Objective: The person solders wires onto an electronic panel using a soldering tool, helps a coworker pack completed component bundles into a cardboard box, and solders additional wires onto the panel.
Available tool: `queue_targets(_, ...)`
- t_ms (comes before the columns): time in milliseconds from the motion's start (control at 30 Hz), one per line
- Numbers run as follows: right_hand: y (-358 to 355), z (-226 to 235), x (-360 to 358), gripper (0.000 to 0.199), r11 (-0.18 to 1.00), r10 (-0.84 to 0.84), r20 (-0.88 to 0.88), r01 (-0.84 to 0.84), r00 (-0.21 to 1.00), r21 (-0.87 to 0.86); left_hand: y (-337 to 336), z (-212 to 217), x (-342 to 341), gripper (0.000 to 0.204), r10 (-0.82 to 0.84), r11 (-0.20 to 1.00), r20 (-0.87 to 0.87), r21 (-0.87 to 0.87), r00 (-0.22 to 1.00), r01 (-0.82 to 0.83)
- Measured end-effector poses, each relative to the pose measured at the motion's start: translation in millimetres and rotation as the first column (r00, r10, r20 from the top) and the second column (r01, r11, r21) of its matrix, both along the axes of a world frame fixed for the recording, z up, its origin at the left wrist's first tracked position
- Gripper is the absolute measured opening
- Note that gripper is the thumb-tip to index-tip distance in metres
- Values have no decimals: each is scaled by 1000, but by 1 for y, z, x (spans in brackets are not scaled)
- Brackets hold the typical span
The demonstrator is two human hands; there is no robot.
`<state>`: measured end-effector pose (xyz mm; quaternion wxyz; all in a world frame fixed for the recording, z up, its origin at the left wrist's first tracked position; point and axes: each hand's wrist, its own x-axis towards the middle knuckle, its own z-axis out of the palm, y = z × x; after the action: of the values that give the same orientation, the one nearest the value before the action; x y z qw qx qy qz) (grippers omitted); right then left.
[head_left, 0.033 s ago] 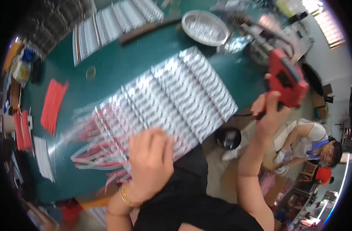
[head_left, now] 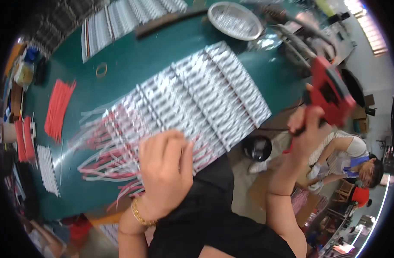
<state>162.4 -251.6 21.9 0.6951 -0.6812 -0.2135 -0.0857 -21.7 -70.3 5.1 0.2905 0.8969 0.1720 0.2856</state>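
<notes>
A pale, silvery panel of wavy rows [head_left: 197, 94], crossed by dark bands, lies slantwise on the green table. Loose red and white wire-like strands [head_left: 111, 150] fan out from its left end. My left hand [head_left: 166, 165] is at the panel's near edge, its fingers bent and held together on it; the fingertips' underside is hidden. In my right hand [head_left: 306, 124], raised beyond the panel's right end, is a red gun-shaped tool [head_left: 332, 88], gripped by its handle. Motion blurs the tool, and its exact kind does not show.
A metal bowl [head_left: 235, 20] of small shiny pieces stands at the back. Another pale panel [head_left: 128, 21] lies far left by a dark bar [head_left: 171, 23]. Red strand bundles [head_left: 59, 109] and a white bundle [head_left: 48, 170] lie left. A seated person [head_left: 343, 159] is at right.
My right hand and the red tool have shifted slightly right. My left hand stays at the panel's edge. The whole view has moved a little.
</notes>
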Motion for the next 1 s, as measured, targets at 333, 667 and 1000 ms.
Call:
queue_targets(333,-84,-39,-161,95,970,169,-509,-235,844,-68,4,-9,8,15,-149,989,-195,-29,969,146)
queue_targets(667,-93,-55,-183,56,955,208,-610,-294,764,-44,0,-12,6,14,-114,993,-178,-7,977,115)
queue_targets(1000,-127,-68,-185,43,703,205,-395,-416,895,-578,1,-11,8,14,-113,993,-203,21,973,119)
